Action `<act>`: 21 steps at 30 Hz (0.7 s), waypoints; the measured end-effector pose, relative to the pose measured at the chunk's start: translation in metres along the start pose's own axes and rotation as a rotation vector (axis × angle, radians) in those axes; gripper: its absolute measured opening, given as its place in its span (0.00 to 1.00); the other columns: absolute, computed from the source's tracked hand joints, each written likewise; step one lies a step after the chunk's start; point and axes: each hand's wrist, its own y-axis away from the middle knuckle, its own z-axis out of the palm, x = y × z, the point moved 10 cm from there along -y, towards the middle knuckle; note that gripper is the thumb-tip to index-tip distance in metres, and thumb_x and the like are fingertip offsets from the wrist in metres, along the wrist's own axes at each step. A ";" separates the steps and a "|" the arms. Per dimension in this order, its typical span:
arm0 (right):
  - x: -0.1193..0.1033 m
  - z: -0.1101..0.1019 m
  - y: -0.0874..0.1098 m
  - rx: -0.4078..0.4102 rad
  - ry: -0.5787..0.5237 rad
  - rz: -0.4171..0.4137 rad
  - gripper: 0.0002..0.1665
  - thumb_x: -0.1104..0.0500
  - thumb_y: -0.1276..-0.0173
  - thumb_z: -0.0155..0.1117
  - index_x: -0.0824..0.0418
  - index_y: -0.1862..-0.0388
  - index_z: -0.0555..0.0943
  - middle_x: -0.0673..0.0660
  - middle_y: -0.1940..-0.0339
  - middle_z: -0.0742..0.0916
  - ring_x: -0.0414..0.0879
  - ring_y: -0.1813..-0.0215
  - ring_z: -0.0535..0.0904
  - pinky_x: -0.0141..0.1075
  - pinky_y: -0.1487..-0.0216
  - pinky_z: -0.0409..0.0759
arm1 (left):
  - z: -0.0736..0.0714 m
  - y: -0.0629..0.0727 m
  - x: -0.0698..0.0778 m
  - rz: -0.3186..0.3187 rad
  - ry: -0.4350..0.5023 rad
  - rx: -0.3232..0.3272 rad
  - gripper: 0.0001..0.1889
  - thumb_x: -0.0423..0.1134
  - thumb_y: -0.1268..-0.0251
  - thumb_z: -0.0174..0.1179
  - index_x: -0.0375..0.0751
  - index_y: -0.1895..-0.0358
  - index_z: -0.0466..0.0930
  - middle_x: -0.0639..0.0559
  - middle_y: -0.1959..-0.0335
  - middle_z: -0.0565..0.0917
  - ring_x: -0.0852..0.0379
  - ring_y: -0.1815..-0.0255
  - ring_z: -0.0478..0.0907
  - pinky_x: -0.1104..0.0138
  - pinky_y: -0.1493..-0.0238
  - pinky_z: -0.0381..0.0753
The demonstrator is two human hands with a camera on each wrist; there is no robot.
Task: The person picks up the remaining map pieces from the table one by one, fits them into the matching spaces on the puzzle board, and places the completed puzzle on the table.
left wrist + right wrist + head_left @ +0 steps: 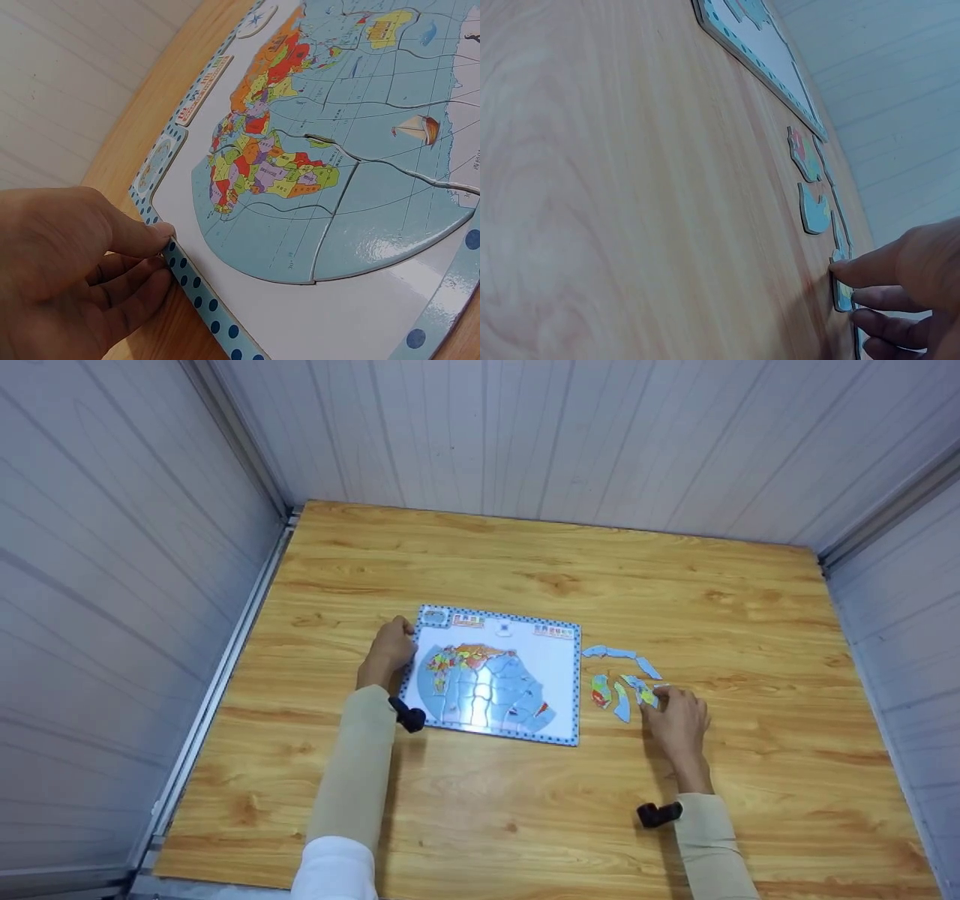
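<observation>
A world map puzzle board (559, 682) with a blue dotted border lies on the table, partly filled with joined map pieces (300, 225). At its left edge, my left hand (392, 649) grips the border; in the left wrist view the left hand (90, 270) has its thumb on the rim and its curled fingers against the side. To the right of the board, my right hand (679, 724) holds a puzzle piece (646, 695) between thumb and fingers. The right wrist view shows this right hand (907, 292) low over the table, covering part of that piece.
Loose pieces lie between board and right hand: a red and green piece (601, 691), a curved blue piece (622, 703) and long narrow border strips (609, 652). The wood-grain table (525, 810) meets pale panel walls (525, 435) at the back and sides.
</observation>
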 end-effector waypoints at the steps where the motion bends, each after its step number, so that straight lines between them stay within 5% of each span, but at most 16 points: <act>1: 0.000 0.000 0.000 -0.004 0.007 0.003 0.22 0.55 0.37 0.66 0.65 0.46 0.78 0.66 0.47 0.78 0.62 0.45 0.65 0.55 0.44 0.58 | 0.000 0.000 0.000 -0.003 0.003 -0.001 0.16 0.31 0.31 0.45 0.38 0.42 0.65 0.40 0.46 0.72 0.46 0.47 0.70 0.55 0.44 0.72; 21: 0.002 0.000 0.000 0.009 -0.043 -0.004 0.25 0.56 0.37 0.66 0.66 0.44 0.74 0.64 0.50 0.80 0.60 0.46 0.68 0.54 0.46 0.58 | 0.001 0.002 0.001 -0.004 0.002 -0.003 0.16 0.31 0.30 0.43 0.38 0.40 0.64 0.40 0.45 0.71 0.46 0.47 0.70 0.55 0.44 0.73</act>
